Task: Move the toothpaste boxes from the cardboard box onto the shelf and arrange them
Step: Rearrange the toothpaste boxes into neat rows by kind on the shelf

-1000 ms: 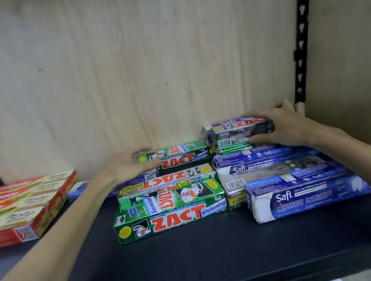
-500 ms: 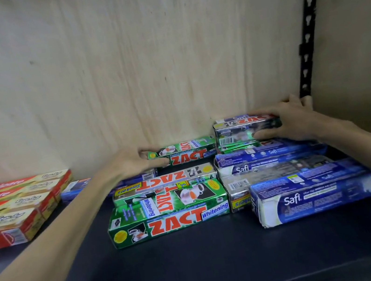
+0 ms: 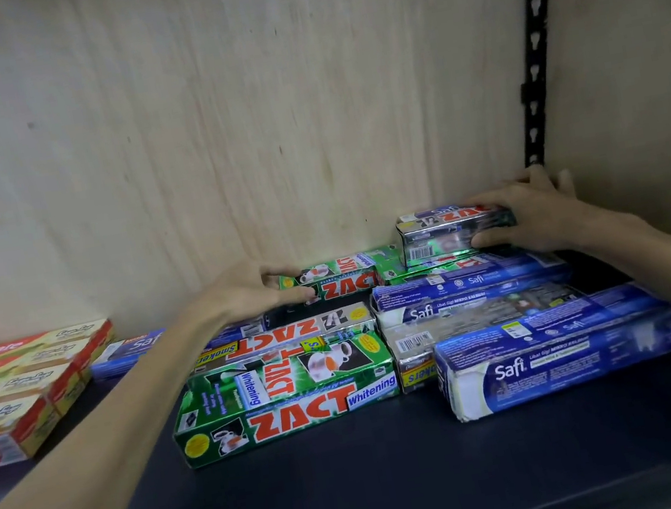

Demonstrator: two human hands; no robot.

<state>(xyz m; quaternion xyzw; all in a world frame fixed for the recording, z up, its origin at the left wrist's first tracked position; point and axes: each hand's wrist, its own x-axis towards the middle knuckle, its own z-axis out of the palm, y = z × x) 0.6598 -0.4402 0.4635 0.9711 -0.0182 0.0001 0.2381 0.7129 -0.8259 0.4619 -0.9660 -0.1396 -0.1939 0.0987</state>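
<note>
Toothpaste boxes lie on the dark shelf [image 3: 364, 489] against a plywood back wall. My left hand [image 3: 251, 290] pinches the left end of a green Zact box [image 3: 342, 279] at the back. My right hand [image 3: 536, 216] grips a small stack of silver Zact boxes [image 3: 437, 237] that sits on top of other boxes near the back right corner. A large green Zact Whitening box [image 3: 286, 395] and a blue Safi box [image 3: 563, 354] lie at the front. Between them are a silver Zact Smokers box [image 3: 289, 333] and more blue Safi boxes [image 3: 467, 285]. The cardboard box is out of view.
A block of red Colgate boxes [image 3: 15, 396] fills the shelf's left side, with another blue Safi box [image 3: 128, 353] beside it. A black slotted upright [image 3: 533, 43] runs up the back right corner. A strip of bare shelf lies in front of the boxes.
My right hand has carried the silver Zact stack a little to the right, towards the corner. My left hand still holds the green Zact box at the back.
</note>
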